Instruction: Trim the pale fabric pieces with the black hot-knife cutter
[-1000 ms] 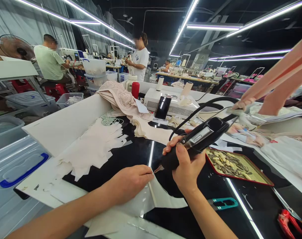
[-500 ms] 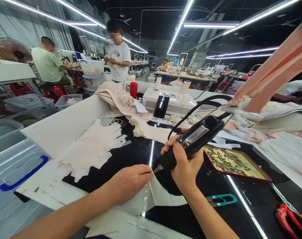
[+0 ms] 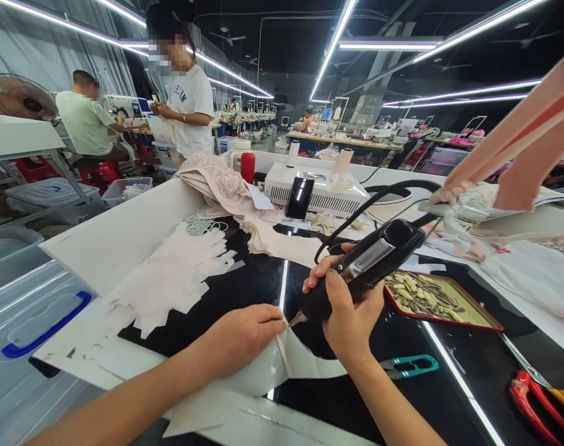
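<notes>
My right hand [image 3: 354, 310] is wrapped round a thick black corded hand tool [image 3: 379, 254] with a silver plate on its side. Its narrow tip points down-left, close to my left fingertips; whether it touches the cloth I cannot tell. My left hand [image 3: 247, 337] is closed in a pinch on the edge of a pale fabric piece [image 3: 317, 365]. A thin cream strip [image 3: 283, 356] runs down from those fingers over the fabric. Most of the fabric beneath my left hand is hidden by the hand and forearm. Teal thread snips [image 3: 414, 365] lie beside my right forearm.
Stacked pale fabric pieces [image 3: 170, 279] lie left on the black tabletop. Behind are a phone [image 3: 299, 198], a white vented box [image 3: 326, 192] and a red bottle [image 3: 247, 168]. Right are a seed tray [image 3: 489, 316] and red-handled scissors [image 3: 526, 396]. A standing co-worker [image 3: 189, 99] is behind.
The standing co-worker has shifted left. My hands and the black tool hold nearly the same place, and the view has shifted slightly. The pink cloth hanging at the right has swayed.
</notes>
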Motion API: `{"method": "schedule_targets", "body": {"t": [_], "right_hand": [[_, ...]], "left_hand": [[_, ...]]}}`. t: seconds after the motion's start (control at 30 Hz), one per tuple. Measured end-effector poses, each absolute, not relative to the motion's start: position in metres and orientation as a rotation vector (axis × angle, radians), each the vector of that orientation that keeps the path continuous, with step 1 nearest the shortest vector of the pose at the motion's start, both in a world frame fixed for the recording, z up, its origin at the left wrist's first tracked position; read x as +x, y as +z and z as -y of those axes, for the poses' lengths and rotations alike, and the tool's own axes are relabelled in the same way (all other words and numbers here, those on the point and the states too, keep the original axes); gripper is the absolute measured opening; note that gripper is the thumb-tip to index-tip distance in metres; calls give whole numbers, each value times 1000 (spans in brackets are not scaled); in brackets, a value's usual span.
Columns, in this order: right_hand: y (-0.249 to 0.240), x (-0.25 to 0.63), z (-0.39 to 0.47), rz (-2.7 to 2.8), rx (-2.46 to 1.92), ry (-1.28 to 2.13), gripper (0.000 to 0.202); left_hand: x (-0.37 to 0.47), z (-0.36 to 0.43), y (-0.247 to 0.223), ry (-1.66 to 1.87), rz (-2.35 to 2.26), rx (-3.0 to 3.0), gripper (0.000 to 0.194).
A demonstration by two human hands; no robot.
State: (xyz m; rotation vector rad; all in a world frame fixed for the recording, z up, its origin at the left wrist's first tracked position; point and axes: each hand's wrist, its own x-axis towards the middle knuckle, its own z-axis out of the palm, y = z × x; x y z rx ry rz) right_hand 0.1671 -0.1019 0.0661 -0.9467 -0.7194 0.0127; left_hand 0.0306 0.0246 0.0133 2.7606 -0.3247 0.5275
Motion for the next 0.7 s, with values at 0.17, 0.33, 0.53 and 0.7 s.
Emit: {"method": "schedule_targets", "body": {"t": [0.17,0.33,0.53,0.7], "right_hand": [[72,169,107,701,-928,12,34],[76,170,116,705,-930,-9,31],[72,169,118,697,-960,-12,32],[72,168,115,708,-944,-2,32]], "left_hand": [[30,-27,14,546,364,2788,25],[32,-21,19,592,470,2860,21],[36,-12,21,477,432,2864,21],[31,-13,19,467,392,2806,22]]}}
